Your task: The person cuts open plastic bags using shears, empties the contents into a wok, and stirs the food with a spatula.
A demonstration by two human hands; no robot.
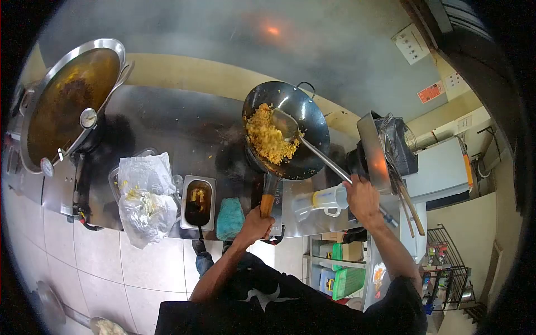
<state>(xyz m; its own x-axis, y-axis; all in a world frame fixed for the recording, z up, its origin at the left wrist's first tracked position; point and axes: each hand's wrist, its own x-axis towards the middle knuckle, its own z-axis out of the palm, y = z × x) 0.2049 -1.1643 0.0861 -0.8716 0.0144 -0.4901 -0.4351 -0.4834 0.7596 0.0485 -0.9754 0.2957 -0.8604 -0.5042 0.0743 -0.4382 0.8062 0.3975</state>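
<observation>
A dark wok (310,120) with a wooden handle (267,204) stands tilted over the counter's cooking spot. My left hand (257,224) is wrapped round that handle. Yellow fried rice (263,134) lies in the wok's left half. My right hand (362,196) grips the long metal shaft of a ladle (326,159), whose bowl rests in the wok against the rice. Below the ladle's shaft, near my right hand, sits a clear plastic measuring jug (329,199). A folded teal cloth (230,218) lies left of my left hand.
A large pan of brown liquid (72,100) with thermometers on its rim stands at far left. White plastic bags (146,204) and a metal container of dark sauce (198,204) line the counter's front. Long-handled utensils (408,204) hang out at the right.
</observation>
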